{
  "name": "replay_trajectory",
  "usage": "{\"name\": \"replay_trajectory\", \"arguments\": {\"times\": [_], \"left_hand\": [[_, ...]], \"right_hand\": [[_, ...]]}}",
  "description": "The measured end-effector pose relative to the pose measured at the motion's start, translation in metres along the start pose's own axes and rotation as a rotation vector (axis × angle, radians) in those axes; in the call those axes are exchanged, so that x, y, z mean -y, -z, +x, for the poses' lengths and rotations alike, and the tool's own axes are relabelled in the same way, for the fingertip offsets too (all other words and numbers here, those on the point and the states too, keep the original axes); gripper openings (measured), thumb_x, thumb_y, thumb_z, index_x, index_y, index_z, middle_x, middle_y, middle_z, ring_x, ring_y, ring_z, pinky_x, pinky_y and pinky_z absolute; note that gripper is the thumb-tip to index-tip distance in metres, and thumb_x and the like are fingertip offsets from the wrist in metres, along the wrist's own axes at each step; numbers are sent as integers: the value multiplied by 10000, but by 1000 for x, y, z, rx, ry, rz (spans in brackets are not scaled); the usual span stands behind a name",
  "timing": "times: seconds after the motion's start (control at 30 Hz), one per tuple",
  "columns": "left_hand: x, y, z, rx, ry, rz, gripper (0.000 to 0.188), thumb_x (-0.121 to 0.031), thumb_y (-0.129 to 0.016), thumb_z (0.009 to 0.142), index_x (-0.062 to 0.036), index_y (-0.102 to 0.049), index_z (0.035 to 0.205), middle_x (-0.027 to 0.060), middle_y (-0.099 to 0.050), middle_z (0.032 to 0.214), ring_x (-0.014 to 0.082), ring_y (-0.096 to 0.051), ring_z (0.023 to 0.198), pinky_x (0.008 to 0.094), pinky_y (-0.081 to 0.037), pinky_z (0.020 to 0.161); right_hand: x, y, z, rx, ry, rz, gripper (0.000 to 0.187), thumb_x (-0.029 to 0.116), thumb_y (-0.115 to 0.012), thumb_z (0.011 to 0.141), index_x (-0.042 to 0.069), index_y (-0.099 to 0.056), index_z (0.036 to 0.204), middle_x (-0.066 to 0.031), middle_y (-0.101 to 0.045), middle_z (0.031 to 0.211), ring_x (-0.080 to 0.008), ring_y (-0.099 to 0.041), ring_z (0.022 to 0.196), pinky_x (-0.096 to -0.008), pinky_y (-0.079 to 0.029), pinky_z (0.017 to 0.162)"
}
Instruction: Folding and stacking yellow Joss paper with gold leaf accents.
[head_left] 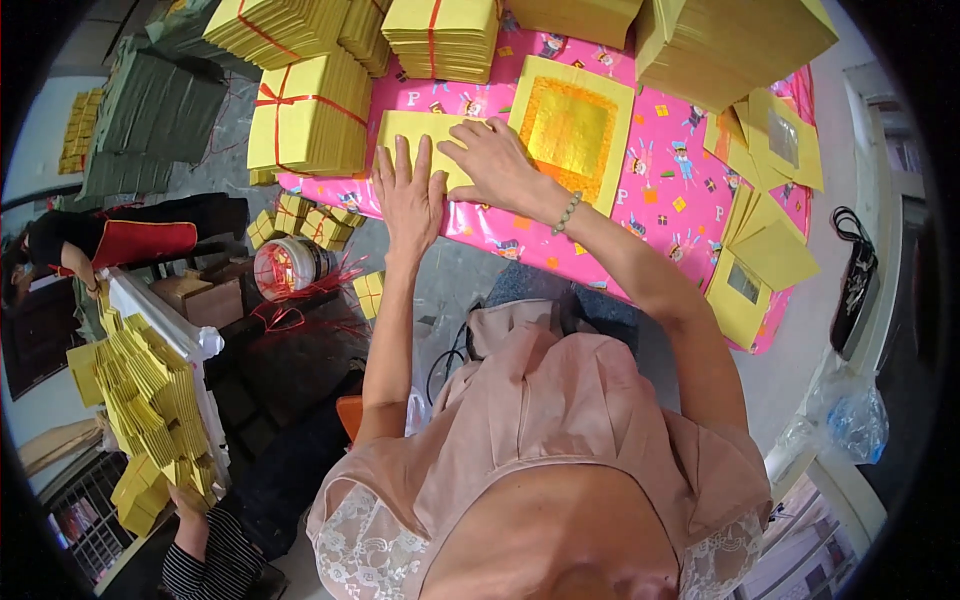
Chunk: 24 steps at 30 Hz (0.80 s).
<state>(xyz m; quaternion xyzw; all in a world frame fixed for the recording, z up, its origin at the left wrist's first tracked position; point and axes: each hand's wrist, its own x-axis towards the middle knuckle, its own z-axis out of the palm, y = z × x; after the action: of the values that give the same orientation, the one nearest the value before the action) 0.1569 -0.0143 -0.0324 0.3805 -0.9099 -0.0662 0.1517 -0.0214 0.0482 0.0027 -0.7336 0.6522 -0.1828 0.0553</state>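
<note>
On the pink patterned table cover, a yellow paper piece (pixel 408 126) lies partly under both my hands. My left hand (pixel 410 195) rests flat with its fingers stretched out over the paper's lower left part. Beside it, my right hand (pixel 492 162), with a beaded bracelet on the wrist, lies across the paper's right part, fingers spread. Just right of that hand is a yellow sheet (pixel 532 92) with a shiny gold square (pixel 570 128) framed in orange; my right wrist covers its lower left corner.
Yellow paper bundles tied with red ribbon (pixel 305 115) stand along the back left. A tall yellow stack (pixel 735 50) fills the far right, with loose yellow pieces (pixel 765 240) below it. At left are a white bucket (pixel 290 268) and two other people near yellow bundles (pixel 150 400).
</note>
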Motion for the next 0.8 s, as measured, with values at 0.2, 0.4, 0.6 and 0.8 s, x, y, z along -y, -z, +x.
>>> {"name": "replay_trajectory", "arguments": {"times": [0.2, 0.4, 0.6, 0.8], "left_hand": [[2, -7, 2, -10, -27, -7, 524, -396, -450, 1005, -272, -375, 1508, 186, -260, 1576, 464, -190, 1443, 607, -184, 1143], [4, -3, 5, 70, -44, 31, 509, -429, -442, 1004, -315, -383, 1496, 241, -227, 1568, 521, -178, 1421, 662, -185, 1110], [-5, 5, 8, 76, -38, 24, 622, -583, -474, 951, -286, -397, 1492, 268, -213, 1564, 519, -144, 1431, 659, -138, 1124], [-4, 18, 12, -23, -141, 47, 640, -557, -530, 936, -203, -444, 1462, 275, -266, 1529, 505, -174, 1423, 608, -130, 1149]], "right_hand": [[-20, 37, -33, -226, -21, 166, 432, 341, -698, 862, 67, -613, 1186, -118, -590, 1198, -289, -562, 1124, -437, -392, 1001], [-26, 74, -122, -113, -183, 116, 361, 325, -714, 843, 69, -636, 1086, -85, -604, 1015, -289, -577, 1019, -391, -432, 886], [-20, 51, -156, -242, -108, -18, 354, 306, -727, 808, 59, -660, 1053, -85, -629, 1032, -254, -590, 1006, -400, -449, 883], [-30, 51, -155, -279, -92, 104, 190, 230, -716, 836, 55, -720, 909, -70, -660, 953, -247, -617, 933, -384, -494, 823]]}}
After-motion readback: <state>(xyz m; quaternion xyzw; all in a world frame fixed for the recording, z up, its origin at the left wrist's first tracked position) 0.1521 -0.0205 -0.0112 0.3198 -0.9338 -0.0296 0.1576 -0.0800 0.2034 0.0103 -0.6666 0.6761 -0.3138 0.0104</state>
